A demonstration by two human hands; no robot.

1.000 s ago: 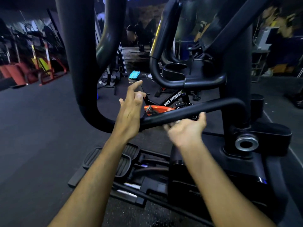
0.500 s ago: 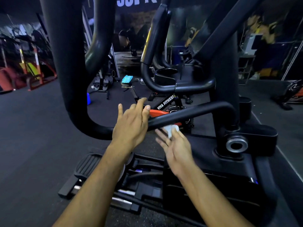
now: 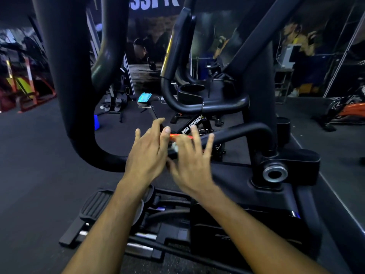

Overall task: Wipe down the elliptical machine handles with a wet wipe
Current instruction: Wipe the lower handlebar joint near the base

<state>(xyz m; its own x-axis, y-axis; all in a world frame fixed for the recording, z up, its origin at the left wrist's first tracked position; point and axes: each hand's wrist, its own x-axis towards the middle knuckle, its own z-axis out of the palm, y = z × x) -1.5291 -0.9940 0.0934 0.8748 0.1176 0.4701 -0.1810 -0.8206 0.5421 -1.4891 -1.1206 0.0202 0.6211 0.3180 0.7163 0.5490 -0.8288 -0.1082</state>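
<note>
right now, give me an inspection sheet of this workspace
surface: dark gym floor
job's things: black handle bar runs across; white wipe shows between the hands at the bar
clutter: blue cone on the floor
grippers: left hand and right hand both at the bar, fingers spread; right blurred
cables: thin wires behind the bar
surroundings: pedals below, spin bike beyond

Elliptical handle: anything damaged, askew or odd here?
Nothing stands out. The handle bar looks intact; a white wipe shows between the left hand and right hand, both with fingers spread and motion-blurred.
</note>
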